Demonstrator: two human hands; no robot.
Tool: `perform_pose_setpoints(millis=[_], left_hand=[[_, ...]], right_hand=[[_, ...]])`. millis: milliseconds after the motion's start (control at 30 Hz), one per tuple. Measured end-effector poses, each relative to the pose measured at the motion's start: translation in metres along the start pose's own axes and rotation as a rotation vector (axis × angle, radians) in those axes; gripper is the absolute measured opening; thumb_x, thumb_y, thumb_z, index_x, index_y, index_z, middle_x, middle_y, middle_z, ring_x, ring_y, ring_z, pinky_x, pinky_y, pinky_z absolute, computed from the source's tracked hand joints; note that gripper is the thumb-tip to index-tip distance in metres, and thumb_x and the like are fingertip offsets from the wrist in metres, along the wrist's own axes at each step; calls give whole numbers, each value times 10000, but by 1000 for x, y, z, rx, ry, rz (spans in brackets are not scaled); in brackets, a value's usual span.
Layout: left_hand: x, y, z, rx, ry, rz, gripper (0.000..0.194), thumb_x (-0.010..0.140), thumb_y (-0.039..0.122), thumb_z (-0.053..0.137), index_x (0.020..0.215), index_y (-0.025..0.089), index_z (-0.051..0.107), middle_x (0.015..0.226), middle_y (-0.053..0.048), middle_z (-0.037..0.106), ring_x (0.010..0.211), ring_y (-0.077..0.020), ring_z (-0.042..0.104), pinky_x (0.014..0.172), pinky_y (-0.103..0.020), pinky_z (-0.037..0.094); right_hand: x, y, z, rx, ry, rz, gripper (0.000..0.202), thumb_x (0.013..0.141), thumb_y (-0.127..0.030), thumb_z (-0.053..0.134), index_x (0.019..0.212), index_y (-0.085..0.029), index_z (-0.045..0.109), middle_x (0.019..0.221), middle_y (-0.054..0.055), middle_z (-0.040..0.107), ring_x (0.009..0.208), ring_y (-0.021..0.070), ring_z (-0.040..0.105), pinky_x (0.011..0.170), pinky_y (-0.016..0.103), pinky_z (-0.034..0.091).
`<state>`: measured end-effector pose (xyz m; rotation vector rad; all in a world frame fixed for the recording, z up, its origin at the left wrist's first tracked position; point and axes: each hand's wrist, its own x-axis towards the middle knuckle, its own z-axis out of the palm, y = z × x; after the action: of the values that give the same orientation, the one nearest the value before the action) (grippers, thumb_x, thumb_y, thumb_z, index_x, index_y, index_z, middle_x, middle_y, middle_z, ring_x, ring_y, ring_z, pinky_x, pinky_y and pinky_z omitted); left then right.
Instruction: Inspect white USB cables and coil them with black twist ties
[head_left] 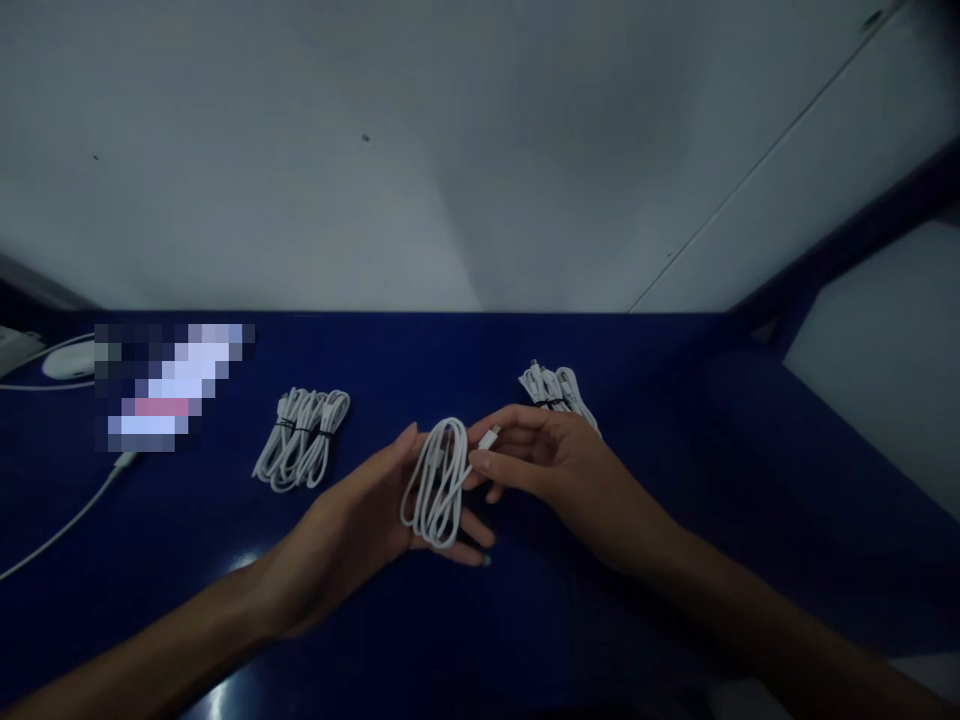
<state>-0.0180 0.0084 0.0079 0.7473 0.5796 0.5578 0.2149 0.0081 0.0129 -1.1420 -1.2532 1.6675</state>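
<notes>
A coiled white charging cable (439,490) rests across the fingers of my left hand (367,510), which cradles it from below with the thumb up and the fingertips spread past the coil. The thumb and fingers of my right hand (551,460) pinch the cable's plug end (487,438) at the coil's right side. No tie shows around this coil. On the left lies a group of coiled white cables (302,438) bound with black ties. Another group of tied white cables (553,385) sits behind my right hand, which hides its lower part.
A blue table (420,640) lies beneath everything, with a pale wall (375,220) behind it. At the far left a pixelated bright object (180,385) has a white cord (75,535) running from it. A white rounded item (67,361) is beside it.
</notes>
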Motion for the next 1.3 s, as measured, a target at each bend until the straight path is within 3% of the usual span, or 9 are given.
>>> perform_pose_setpoints(millis=[233,367,467,567,800,933,1067,1300], left_hand=[[-1,-3,2,91,10,-5,591,1184,591,320,1316,175,719,906,-88,682,827,-233,637,839,-397,591],[-1,0,6,166,54,-12,321,1149,489,567,1239,212,702,982,-52,650,713,-152,541,609,-269,541],[-1,-1,7,211,63,-3,172,1119,400,666,1165,234,675,972,-15,616,649,-107,475,513,-203,485],[1,-4,5,240,65,4,175,1123,401,657,1104,228,659,893,13,555,628,-103,462,484,-193,483],[2,-10,0,213,59,3,252,1153,438,576,1131,210,680,940,-11,548,662,-108,449,508,-198,443],[0,-7,3,184,61,-27,278,1144,438,578,1049,197,677,935,-28,564,657,-114,409,504,-206,361],[1,-2,7,145,72,-67,283,1128,453,577,1078,200,694,912,-37,572,620,-117,349,485,-226,254],[-1,-2,5,232,126,-53,438,1142,532,507,954,183,696,726,28,414,567,-114,240,479,-242,186]], right_hand=[[-2,-1,3,-55,9,-33,161,925,-242,894,1042,-234,783,928,19,834,850,176,782,743,302,610],[-3,0,3,-119,30,-72,151,947,-273,879,1059,-233,785,915,16,814,865,184,772,818,339,615],[-3,1,5,-126,74,-83,218,892,-250,924,1055,-233,781,952,21,809,882,194,764,822,343,617],[-4,2,7,-122,111,-120,250,876,-217,934,1066,-247,774,931,1,790,846,174,748,768,304,610],[-7,4,7,-162,109,-216,82,986,-255,840,1060,-269,807,952,12,786,816,172,731,703,296,597],[-8,3,5,-227,125,-246,61,989,-294,846,1045,-289,821,937,10,773,829,188,724,758,337,606],[-7,3,4,-325,151,-274,63,984,-355,858,1010,-303,831,879,4,726,786,189,678,712,347,564],[-8,4,5,-380,129,-252,121,1014,-380,811,1117,-318,806,939,11,696,820,196,675,706,351,561]])
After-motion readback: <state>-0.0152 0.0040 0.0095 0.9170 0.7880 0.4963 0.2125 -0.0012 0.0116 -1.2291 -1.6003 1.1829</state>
